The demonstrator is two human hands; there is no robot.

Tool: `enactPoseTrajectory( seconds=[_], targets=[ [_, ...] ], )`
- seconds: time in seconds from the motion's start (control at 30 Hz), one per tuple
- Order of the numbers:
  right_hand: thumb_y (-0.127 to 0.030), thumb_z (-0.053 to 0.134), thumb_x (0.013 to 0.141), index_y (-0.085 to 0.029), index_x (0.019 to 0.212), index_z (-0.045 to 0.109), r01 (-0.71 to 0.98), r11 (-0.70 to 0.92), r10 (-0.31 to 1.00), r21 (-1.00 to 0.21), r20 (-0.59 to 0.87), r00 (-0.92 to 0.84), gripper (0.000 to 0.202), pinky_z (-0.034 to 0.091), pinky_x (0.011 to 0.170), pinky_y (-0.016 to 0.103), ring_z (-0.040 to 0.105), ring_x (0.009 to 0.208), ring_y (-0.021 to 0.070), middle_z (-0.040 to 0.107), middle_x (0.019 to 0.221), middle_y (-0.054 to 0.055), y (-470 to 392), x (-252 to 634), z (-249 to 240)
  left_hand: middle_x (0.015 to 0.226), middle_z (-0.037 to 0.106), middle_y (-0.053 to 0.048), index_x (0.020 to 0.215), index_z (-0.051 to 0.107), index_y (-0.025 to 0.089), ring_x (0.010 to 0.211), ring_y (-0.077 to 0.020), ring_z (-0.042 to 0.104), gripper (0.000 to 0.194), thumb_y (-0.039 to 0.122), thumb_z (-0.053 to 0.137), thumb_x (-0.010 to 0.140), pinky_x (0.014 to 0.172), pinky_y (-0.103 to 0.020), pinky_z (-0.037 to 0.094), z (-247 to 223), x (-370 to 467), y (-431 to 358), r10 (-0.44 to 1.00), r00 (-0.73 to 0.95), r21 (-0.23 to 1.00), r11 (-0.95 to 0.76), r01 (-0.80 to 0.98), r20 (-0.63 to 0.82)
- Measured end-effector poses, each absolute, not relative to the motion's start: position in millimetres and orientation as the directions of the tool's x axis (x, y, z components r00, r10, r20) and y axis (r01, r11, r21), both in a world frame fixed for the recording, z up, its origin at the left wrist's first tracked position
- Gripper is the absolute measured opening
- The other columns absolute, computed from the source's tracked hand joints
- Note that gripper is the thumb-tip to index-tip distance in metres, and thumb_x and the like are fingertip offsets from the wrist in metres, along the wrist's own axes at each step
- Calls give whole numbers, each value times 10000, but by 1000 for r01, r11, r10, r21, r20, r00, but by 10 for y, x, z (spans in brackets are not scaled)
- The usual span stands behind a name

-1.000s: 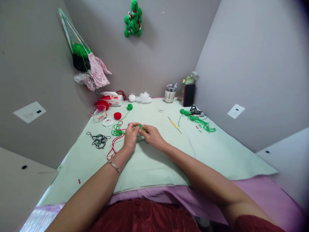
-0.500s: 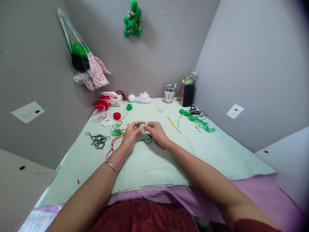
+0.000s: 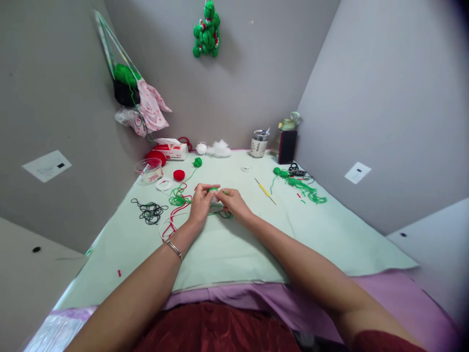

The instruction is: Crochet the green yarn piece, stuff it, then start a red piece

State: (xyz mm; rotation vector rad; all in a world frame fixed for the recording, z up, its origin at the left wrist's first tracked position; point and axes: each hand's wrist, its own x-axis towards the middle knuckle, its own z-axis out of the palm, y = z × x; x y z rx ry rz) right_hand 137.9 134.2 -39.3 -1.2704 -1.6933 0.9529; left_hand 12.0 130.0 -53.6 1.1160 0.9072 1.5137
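My left hand (image 3: 200,203) is closed around a small rounded green and white crochet piece (image 3: 213,189), near the middle of the table. Against its right side, my right hand (image 3: 233,203) is pinched shut. A bit of green shows at the right fingertips, too small to identify. White material shows below the piece, partly covered by fingers. Dark and green yarn strands (image 3: 226,214) lie under the right hand. Just left of my left hand is a loose heap of green yarn (image 3: 177,197), with red yarn (image 3: 179,209) trailing towards me.
Black yarn (image 3: 149,213) lies at left, near a clear plastic tub (image 3: 149,171) and a red ball (image 3: 179,175). A yellow-handled crochet hook (image 3: 264,189) lies right. Green crocheted pieces (image 3: 306,188) and black scissors (image 3: 295,170) are farther right. A phone (image 3: 287,146) leans behind.
The orange-handled tool seen beneath my right hand is no longer visible. My right fingers have shifted slightly left, closer against the crochet piece. The view has turned a little left.
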Motion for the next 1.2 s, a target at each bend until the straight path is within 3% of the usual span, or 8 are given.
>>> enactPoseTrajectory(
  seconds=[0.17, 0.33, 0.5, 0.63, 0.83, 1.0, 1.2],
  targets=[
    [-480, 519, 872, -205, 646, 524, 412, 242, 969, -878, 198, -146, 357, 289, 536, 251, 381, 536, 121, 401, 541, -55, 1369, 1447, -383, 1055, 771, -74, 935, 602, 194, 785, -151, 652, 191, 285, 701, 800, 722, -273, 491, -478, 100, 1262, 985, 2, 933, -160, -323, 170],
    [-326, 537, 880, -204, 669, 548, 487, 306, 951, -818, 242, -192, 244, 275, 610, 269, 420, 602, 141, 488, 593, -30, 1268, 1456, -295, 998, 770, -58, 926, 595, 188, 810, -155, 666, 258, 188, 768, 734, 748, -278, 507, -497, 58, 1318, 989, 9, 938, -135, -318, 145],
    [-187, 541, 856, -202, 783, 633, 513, 358, 932, -781, 266, -245, 118, 280, 653, 276, 431, 626, 147, 570, 658, -15, 1151, 1354, -262, 1018, 700, -52, 1059, 637, 143, 841, -163, 666, 197, 264, 690, 914, 769, -338, 571, -617, 56, 1396, 990, -97, 950, -131, -284, 107],
    [-244, 586, 846, -193, 763, 639, 498, 338, 940, -798, 257, -226, 111, 300, 636, 260, 464, 628, 138, 577, 652, -24, 1193, 1329, -291, 1118, 677, -80, 1182, 637, 145, 917, -191, 676, 293, 344, 632, 967, 788, -378, 594, -652, 100, 1398, 989, -127, 951, -107, -290, 72],
    [-411, 512, 877, -178, 716, 607, 435, 248, 968, -866, 211, -132, 299, 315, 556, 243, 408, 543, 118, 484, 566, -46, 1368, 1433, -354, 972, 718, -58, 965, 657, 146, 891, -179, 687, 163, 295, 676, 903, 855, -361, 560, -535, 130, 1307, 994, -43, 919, -105, -379, 96],
    [-396, 494, 874, -190, 690, 577, 406, 248, 968, -880, 212, -131, 288, 314, 550, 246, 393, 541, 126, 446, 533, -53, 1387, 1502, -328, 822, 722, -26, 983, 657, 161, 790, -164, 688, 258, 253, 782, 777, 860, -345, 542, -550, 103, 1309, 995, -5, 928, -91, -361, 95],
    [-269, 566, 863, -200, 686, 593, 419, 325, 943, -848, 261, -205, 192, 322, 648, 260, 449, 629, 139, 543, 623, -27, 1234, 1406, -273, 996, 684, -47, 1065, 653, 134, 819, -161, 661, 217, 322, 649, 955, 740, -343, 578, -632, 50, 1416, 986, -74, 961, -163, -224, 150]
  ],
)
